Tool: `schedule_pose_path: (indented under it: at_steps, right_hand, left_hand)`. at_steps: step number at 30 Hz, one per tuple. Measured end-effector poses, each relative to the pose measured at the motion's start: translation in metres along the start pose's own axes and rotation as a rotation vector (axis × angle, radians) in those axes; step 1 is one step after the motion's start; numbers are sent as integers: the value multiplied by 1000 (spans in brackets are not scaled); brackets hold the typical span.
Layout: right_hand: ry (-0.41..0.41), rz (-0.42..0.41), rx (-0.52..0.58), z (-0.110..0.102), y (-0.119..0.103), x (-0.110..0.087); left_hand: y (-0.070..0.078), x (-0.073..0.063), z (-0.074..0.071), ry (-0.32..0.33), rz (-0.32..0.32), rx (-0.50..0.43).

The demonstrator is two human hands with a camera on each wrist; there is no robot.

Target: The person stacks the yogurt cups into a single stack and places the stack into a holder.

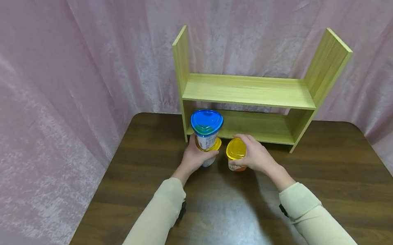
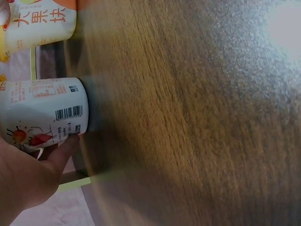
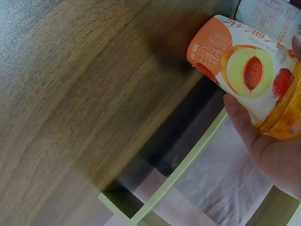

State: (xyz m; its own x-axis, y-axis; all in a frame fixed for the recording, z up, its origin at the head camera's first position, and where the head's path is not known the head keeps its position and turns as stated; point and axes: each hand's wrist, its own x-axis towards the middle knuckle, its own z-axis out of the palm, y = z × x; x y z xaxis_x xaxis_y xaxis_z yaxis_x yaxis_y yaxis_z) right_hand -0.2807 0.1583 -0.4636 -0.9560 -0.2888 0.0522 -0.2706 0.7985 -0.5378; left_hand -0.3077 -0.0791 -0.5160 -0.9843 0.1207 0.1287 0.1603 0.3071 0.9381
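Note:
My left hand (image 1: 191, 156) grips a white yogurt cup (image 2: 44, 106) with a yellow lid, low over the wooden table. Its side shows a barcode and printed strawberries in the left wrist view. Stacked upright on that lid is a second yogurt cup (image 1: 206, 123) with a blue lid. Just to the right, my right hand (image 1: 258, 156) holds another yellow-lidded yogurt cup (image 1: 236, 149), fingers and thumb on either side near the lid. This one carries a cut peach print and an orange band around its base in the right wrist view.
Behind the cups stands a light wooden shelf (image 1: 248, 88) with two levels and tall side panels. The dark brown wooden table (image 1: 143, 171) has rounded corners. Pink curtains (image 1: 45, 76) hang around the back and sides.

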Motion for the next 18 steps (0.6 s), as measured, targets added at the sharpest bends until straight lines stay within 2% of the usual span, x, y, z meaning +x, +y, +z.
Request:
schedule_pose_path:
  at_steps: [6, 18]
  right_hand:
    - [35, -19, -15, -8, 4, -2]
    - [120, -42, -37, -58, 1, -2]
  left_hand:
    - [-3, -1, 2, 7, -11, -3]
    - [-1, 0, -2, -10, -28, -12]
